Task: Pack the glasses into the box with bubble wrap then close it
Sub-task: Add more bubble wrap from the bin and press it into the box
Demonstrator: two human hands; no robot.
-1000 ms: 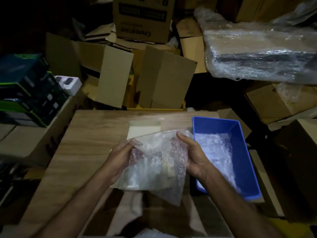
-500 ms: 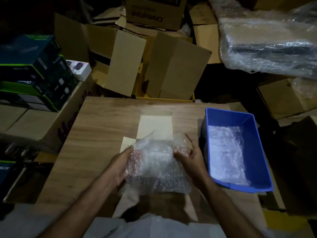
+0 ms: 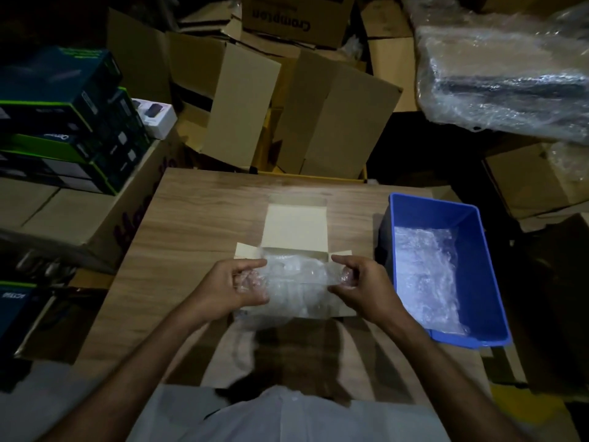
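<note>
My left hand [image 3: 237, 283] and right hand [image 3: 357, 282] each pinch an end of the bubble wrap bundle [image 3: 294, 282], held over the open box [image 3: 294, 226] on the table [image 3: 197, 218]; glasses inside indiscernible; blue bin [image 3: 478, 250] just right

One open small box [image 3: 294, 228], one bubble-wrap bundle [image 3: 296, 282] and one blue bin [image 3: 478, 250] are seen on one table [image 3: 197, 218]. Two hands are counted.
</note>
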